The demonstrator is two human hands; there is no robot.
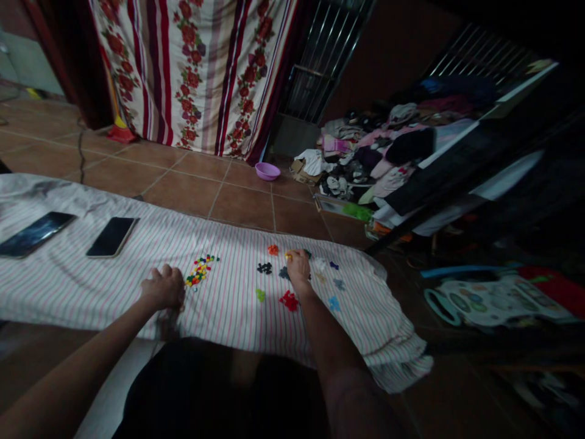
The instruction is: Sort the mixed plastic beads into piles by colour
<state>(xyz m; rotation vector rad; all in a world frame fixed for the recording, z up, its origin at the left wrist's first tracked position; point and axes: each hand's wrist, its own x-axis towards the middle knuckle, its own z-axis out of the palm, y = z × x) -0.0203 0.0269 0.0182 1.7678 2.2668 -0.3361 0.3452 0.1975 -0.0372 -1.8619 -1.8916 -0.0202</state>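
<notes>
My left hand (pixel 163 288) rests on the striped cloth with its fingers loosely bent and apart, nothing visible in them. Just to its right is a mixed pile of small pieces (pixel 199 272), yellow, red and green. Farther right, my right hand (pixel 298 267) reaches down among several single-colour piles, its fingertips pinched at a small yellow piece (pixel 288 256). Around it are orange pieces (pixel 273 249), black pieces (pixel 264 268), red pieces (pixel 289 300), lime green pieces (pixel 260 295), light blue pieces (pixel 334 303) and white pieces (pixel 320 264). The hand partly covers a dark pile.
Two dark-screened devices, a larger one (pixel 36 234) and a phone (pixel 112 237), lie at the cloth's left. A purple basin (pixel 267 171) sits on the tiled floor beyond. Heaped clothes (pixel 365 152) fill the back right; a floral curtain (pixel 196 73) hangs behind.
</notes>
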